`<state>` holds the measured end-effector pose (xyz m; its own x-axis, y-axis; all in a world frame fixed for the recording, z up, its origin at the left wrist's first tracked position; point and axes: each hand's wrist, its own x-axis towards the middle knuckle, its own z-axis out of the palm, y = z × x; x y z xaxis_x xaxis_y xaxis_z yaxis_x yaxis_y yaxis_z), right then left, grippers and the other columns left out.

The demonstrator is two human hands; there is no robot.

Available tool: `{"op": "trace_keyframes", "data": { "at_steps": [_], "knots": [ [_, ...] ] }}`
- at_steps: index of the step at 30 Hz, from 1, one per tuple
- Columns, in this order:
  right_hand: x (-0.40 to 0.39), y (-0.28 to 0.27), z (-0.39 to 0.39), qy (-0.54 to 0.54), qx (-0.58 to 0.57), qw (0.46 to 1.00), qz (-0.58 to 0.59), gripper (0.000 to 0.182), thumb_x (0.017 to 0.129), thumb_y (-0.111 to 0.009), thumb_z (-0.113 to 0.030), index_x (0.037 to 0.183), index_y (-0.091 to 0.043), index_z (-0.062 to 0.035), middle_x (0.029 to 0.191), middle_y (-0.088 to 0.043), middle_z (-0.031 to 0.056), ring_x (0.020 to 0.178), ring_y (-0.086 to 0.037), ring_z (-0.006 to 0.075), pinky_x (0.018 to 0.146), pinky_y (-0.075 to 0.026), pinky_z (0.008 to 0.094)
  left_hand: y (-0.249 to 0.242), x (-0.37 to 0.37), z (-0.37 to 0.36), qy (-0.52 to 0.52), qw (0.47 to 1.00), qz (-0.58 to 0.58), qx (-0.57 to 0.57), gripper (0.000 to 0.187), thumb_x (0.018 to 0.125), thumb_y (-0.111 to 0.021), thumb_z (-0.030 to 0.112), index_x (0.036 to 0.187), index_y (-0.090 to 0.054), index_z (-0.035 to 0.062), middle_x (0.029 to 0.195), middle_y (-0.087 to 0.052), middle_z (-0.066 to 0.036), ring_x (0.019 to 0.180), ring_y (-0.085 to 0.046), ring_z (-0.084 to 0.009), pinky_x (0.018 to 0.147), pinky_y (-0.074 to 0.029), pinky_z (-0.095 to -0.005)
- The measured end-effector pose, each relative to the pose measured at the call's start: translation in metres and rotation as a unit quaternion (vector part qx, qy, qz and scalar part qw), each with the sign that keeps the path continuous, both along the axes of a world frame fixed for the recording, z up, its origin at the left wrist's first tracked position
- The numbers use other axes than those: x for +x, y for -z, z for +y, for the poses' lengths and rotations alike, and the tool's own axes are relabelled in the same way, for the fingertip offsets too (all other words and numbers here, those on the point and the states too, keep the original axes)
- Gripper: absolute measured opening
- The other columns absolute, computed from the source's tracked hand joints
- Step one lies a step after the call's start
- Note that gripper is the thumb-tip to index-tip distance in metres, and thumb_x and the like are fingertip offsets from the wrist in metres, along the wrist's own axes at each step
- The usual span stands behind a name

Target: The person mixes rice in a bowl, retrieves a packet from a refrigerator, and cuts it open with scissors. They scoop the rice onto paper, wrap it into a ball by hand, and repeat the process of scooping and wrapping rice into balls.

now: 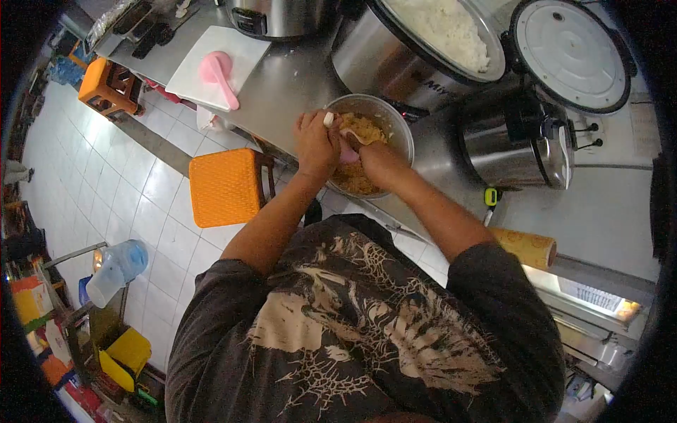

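A round metal bowl (403,128) of yellow-orange food, grainy like seasoned rice (363,127), stands at the counter's front edge. My left hand (317,146) is closed over the bowl's left rim, with something white around one finger. Inside the bowl, my right hand (381,166) has its fingers curled around a pink utensil (348,152). It looks like a rice paddle, though the fingers and food hide much of it.
Beyond the bowl stands a large cooker (374,60) full of white rice (451,32); its lid (570,53) leans at right. A pink rice scoop (217,70) lies on a white board (185,77). An orange stool (224,187) stands at left, and a yellow roll (523,248) lies right.
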<state>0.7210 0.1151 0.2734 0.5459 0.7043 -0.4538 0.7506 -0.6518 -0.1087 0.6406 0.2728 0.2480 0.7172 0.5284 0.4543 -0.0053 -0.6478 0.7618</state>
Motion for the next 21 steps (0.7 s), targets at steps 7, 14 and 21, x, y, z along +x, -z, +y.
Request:
{"op": "trace_keyframes", "data": {
  "at_steps": [7,14,21],
  "knots": [
    [0.023,-0.13,-0.025,-0.01,-0.056,0.998,0.041,0.044,0.093,-0.051,-0.015,0.136,-0.058,-0.0243,0.11,-0.07,0.0171,0.1,-0.069,0.0348,0.084,-0.055,0.0471,-0.002,-0.002,-0.006,0.0,0.991,0.102,-0.085,0.022,0.1,-0.054,0.022,0.101,-0.063,0.0023,0.097,-0.063,-0.02,0.094,-0.059,-0.0415,0.084,-0.046,-0.0486],
    [-0.002,-0.016,-0.028,0.123,0.048,0.991,0.038,0.036,0.09,-0.054,-0.015,0.125,-0.063,-0.0143,0.108,-0.067,0.0253,0.099,-0.066,0.0418,0.086,-0.053,0.0505,0.01,-0.011,-0.011,0.008,0.99,0.097,-0.1,0.025,0.098,-0.056,0.023,0.112,-0.056,0.0021,0.102,-0.061,-0.023,0.094,-0.06,-0.0454,0.078,-0.047,-0.052],
    [0.016,-0.064,-0.017,0.097,0.14,0.985,0.004,0.041,0.097,-0.05,-0.019,0.138,-0.049,-0.0144,0.103,-0.067,0.029,0.096,-0.066,0.0451,0.085,-0.052,0.052,0.01,-0.016,-0.013,-0.014,0.991,0.107,-0.085,0.025,0.099,-0.055,0.023,0.114,-0.055,0.0031,0.102,-0.062,-0.023,0.094,-0.06,-0.045,0.078,-0.048,-0.0521]
  ]
}}
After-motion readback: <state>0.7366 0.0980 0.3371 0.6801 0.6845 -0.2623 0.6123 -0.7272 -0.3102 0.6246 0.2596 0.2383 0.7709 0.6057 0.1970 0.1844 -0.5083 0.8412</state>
